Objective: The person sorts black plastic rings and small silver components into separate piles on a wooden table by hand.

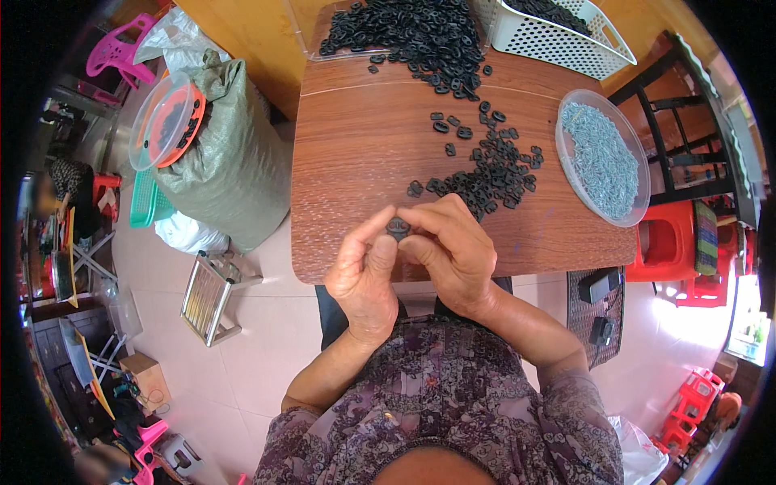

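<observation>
Between the fingertips of both hands is a small black plastic piece [397,229], roundish, with its details partly covered by the fingers. My left hand [364,279] pinches it from one side with thumb and forefinger. My right hand [453,252] grips the opposite side the same way. Both hands are just above the near edge of the brown wooden table [347,153]. Just beyond them lies a loose pile of small black pieces [493,174]. Farther back, a larger heap of black oval rings [412,36] spills out of a clear tray.
At the right, a clear round tub [643,194] holds many small silvery screws or pins. A white perforated basket [558,52] with black parts stands at the far right. Left of the table are a bulging green sack [234,162] and a metal-framed stool [212,299]. Red stools [667,242] stand right.
</observation>
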A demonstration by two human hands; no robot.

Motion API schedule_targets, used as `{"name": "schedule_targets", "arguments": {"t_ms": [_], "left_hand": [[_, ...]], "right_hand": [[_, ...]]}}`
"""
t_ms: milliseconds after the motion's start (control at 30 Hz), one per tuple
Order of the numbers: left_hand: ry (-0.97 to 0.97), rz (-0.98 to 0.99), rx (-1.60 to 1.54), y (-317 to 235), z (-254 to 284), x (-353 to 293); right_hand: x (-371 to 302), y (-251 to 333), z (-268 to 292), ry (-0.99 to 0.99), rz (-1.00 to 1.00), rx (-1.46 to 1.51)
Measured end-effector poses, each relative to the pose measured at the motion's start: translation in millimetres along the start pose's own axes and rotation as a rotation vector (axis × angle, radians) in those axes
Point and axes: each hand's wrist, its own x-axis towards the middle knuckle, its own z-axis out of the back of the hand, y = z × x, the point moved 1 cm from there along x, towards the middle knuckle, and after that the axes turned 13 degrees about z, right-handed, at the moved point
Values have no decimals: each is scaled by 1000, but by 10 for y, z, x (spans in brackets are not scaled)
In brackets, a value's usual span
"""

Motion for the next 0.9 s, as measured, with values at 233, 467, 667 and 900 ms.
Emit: {"name": "schedule_targets", "arguments": {"t_ms": [233, 467, 667, 900], "left_hand": [[2, -18, -5, 12, 18, 10], [25, -97, 32, 40, 15, 34], [-2, -67, -11, -12, 6, 28], [13, -65, -25, -143, -38, -28]], "right_hand": [[9, 6, -19, -19, -15, 6], [-22, -20, -36, -37, 4, 16], [-8, 51, -62, -64, -27, 43], [34, 102, -70, -88, 38, 23]]}}
